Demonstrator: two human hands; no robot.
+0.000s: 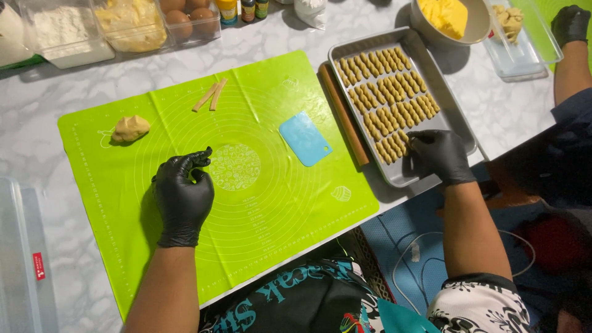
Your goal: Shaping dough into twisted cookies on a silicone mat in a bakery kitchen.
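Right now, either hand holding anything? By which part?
Left hand rests empty on the green mat. Right hand touches a dough piece at the tray's near end; a grip cannot be told.

Black glossy disposable gloves on both, left hand (pixel 182 194) and right hand (pixel 441 155), cuffs ending at the wrists, forearms bare. Right upper arm has a short sleeve (pixel 478 302), white with dark floral print. Dark top (pixel 290 305) with teal lettering at the chest.
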